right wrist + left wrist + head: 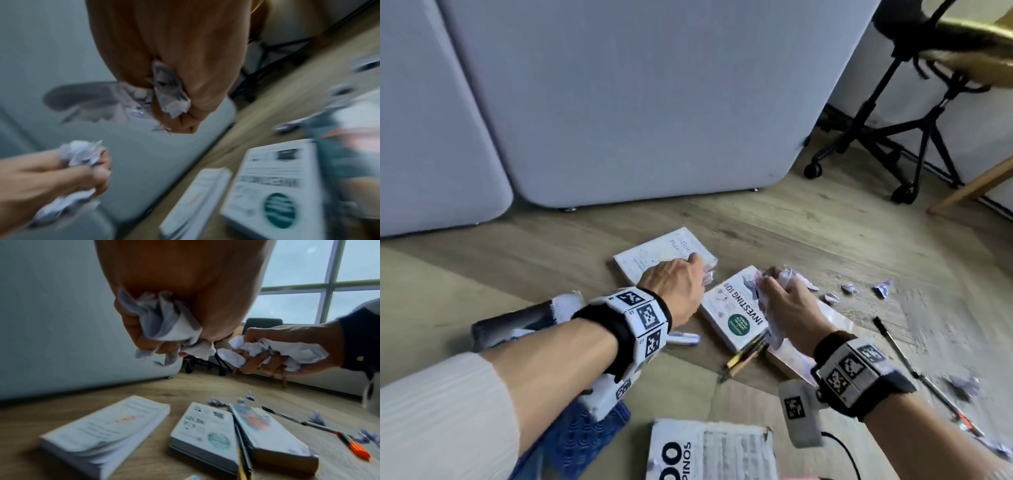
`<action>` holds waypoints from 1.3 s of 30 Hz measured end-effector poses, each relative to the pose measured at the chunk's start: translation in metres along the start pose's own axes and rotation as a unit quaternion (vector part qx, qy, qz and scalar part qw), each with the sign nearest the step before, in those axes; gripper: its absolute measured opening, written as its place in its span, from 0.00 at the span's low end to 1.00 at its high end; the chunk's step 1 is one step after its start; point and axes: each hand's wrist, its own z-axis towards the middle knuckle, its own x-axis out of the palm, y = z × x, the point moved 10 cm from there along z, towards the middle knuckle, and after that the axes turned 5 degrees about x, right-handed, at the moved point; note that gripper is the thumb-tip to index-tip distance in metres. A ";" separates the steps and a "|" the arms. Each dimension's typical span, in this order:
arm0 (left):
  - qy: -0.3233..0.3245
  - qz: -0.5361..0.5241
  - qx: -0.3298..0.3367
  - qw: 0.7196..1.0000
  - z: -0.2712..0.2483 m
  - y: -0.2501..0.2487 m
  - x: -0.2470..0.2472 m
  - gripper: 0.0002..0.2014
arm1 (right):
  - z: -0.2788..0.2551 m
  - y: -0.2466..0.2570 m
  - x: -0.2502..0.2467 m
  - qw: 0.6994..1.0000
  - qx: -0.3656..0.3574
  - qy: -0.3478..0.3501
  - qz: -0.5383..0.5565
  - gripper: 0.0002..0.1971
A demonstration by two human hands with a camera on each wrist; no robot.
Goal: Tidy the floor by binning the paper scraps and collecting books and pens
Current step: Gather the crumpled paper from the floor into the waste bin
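Observation:
My left hand [697, 275] grips a wad of crumpled paper [170, 327] just above a white book [650, 258] on the wooden floor. My right hand [779, 289] grips another crumpled wad [277, 350] over the "Investing 101" book [732, 308]. A third book [267, 431] lies right beside it, partly under my right wrist. A yellow pencil and a dark pen [743, 356] lie between these two books. A black pen [893, 342] and an orange-tipped pen [349, 444] lie to the right. Several small paper scraps [849, 288] are scattered on the floor beyond.
A grey upholstered sofa [637, 102] stands close behind the books. An office chair base [893, 144] and a wooden leg [969, 188] are at the back right. A printed package [709, 448], a blue cloth [578, 442] and a white marker [683, 339] lie near me.

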 end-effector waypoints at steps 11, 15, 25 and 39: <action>-0.129 0.012 -0.345 0.930 -0.269 0.235 -0.177 0.04 | -0.087 0.250 0.366 0.911 -0.265 0.296 -0.106 0.15; -0.112 0.060 -0.462 0.878 -0.435 0.278 -0.236 0.05 | -0.207 0.289 0.477 0.817 -0.323 0.464 -0.114 0.16; -0.300 -0.120 -0.679 0.659 -0.672 0.274 -0.200 0.18 | -0.401 0.297 0.601 0.703 -0.451 0.516 -0.188 0.14; -0.056 0.081 -0.730 0.676 -0.640 0.282 -0.218 0.13 | -0.295 0.260 0.558 0.759 -0.464 0.347 -0.298 0.31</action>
